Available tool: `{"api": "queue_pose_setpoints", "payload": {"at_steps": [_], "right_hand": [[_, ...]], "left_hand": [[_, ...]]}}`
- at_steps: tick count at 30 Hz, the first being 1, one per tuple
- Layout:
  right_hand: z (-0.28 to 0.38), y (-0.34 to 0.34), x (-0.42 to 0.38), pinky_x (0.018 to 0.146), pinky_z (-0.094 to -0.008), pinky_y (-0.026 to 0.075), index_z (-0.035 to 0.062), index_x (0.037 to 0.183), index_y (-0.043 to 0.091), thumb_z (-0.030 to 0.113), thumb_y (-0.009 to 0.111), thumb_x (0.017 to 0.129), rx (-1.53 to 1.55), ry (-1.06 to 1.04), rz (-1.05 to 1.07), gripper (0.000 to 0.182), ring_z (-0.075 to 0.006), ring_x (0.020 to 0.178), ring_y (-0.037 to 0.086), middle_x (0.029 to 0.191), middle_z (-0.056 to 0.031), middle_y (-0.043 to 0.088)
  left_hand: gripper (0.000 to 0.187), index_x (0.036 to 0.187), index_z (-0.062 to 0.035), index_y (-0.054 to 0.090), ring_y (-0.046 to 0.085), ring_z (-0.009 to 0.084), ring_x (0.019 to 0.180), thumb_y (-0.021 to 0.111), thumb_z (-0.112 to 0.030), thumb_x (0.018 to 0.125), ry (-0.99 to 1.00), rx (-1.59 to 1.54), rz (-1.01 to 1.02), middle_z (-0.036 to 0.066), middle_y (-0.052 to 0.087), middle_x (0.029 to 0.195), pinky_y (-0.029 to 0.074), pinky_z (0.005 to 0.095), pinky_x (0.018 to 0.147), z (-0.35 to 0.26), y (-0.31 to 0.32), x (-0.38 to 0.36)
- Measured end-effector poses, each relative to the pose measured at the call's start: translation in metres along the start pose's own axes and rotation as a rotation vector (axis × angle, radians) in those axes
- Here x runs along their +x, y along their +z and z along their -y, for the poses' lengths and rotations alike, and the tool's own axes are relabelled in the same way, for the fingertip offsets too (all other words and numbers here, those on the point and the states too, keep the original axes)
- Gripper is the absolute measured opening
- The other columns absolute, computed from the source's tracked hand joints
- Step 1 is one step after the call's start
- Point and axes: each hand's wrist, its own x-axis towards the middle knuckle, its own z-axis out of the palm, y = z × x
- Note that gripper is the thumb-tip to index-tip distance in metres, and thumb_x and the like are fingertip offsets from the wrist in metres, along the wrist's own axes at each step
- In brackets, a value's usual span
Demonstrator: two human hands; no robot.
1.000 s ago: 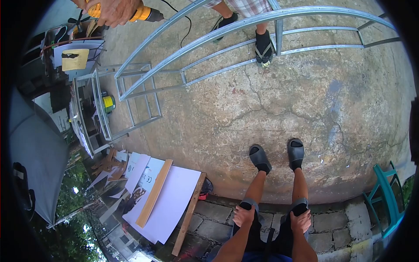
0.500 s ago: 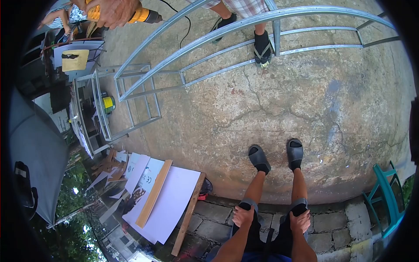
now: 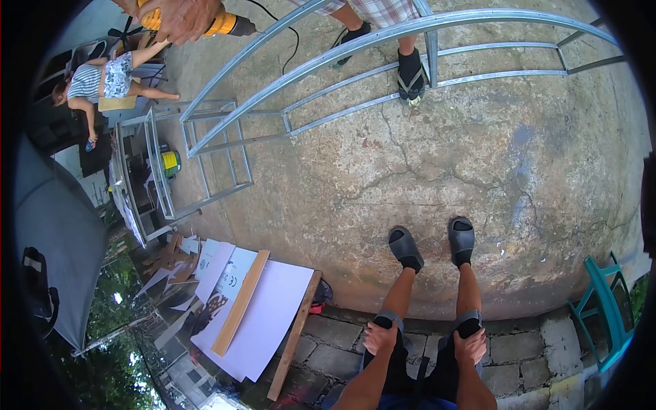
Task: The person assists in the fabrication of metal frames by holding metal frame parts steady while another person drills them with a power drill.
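My left hand (image 3: 380, 338) rests on my left knee, its fingers curled over a grey-and-black covering (image 3: 387, 320) there. In the same way my right hand (image 3: 470, 346) is curled over my right knee and its grey-and-black covering (image 3: 469, 324). No tool shows in either hand, though the palms are hidden. Both feet, in dark slides (image 3: 462, 236), stand on the concrete ahead. At the top left, another person's hand (image 3: 184, 19) grips a yellow drill (image 3: 229, 24), its bit close to a curved metal frame (image 3: 328, 55).
The metal frame spans the far floor, with another person's sandaled foot (image 3: 411, 75) beside it. Left are a smaller metal frame (image 3: 205, 157) and a person in a striped top (image 3: 87, 82). White boards (image 3: 280, 307) and wooden planks (image 3: 240, 304) lie lower left; a green chair (image 3: 608, 314) stands right.
The person in the striped top has come further into view at the left, leaning with limbs spread. The hand with the drill has shifted slightly. My hands have not moved.
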Motion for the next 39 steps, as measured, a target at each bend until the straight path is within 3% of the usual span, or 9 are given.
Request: {"api": "queue_pose_setpoints", "payload": {"at_steps": [23, 29, 39], "right_hand": [[-0.005, 0.002, 0.002, 0.085, -0.0440, 0.050, -0.0053, 0.128, 0.043, 0.050, 0.074, 0.067, -0.034, -0.011, 0.008, 0.088, -0.0365, 0.098, 0.062, 0.111, -0.0219, 0.059], [-0.007, 0.002, -0.001, 0.085, -0.0436, 0.050, -0.0055, 0.128, 0.043, 0.050, 0.074, 0.068, -0.038, 0.003, 0.020, 0.088, -0.0362, 0.098, 0.062, 0.109, -0.0215, 0.060], [-0.014, 0.017, 0.006, 0.086, -0.0433, 0.050, -0.0051, 0.132, 0.042, 0.055, 0.074, 0.069, -0.124, -0.039, -0.037, 0.093, -0.0343, 0.099, 0.063, 0.110, -0.0194, 0.062]], "left_hand": [[0.082, 0.119, -0.0025, 0.049, 0.063, 0.0330, 0.100, 0.067, -0.064, 0.068, -0.009, -0.026, 0.023, 0.017, 0.060, 0.109, 0.046, 0.0454, 0.086, 0.000, -0.002, -0.003], [0.077, 0.111, -0.0021, 0.052, 0.064, 0.0341, 0.098, 0.068, -0.064, 0.067, -0.009, -0.033, 0.022, 0.019, 0.062, 0.107, 0.049, 0.0451, 0.085, -0.001, -0.008, -0.005], [0.080, 0.116, -0.0030, 0.048, 0.063, 0.0357, 0.101, 0.064, -0.066, 0.070, -0.027, -0.103, 0.110, 0.018, 0.060, 0.110, 0.047, 0.0454, 0.088, 0.006, -0.005, 0.002]]}}
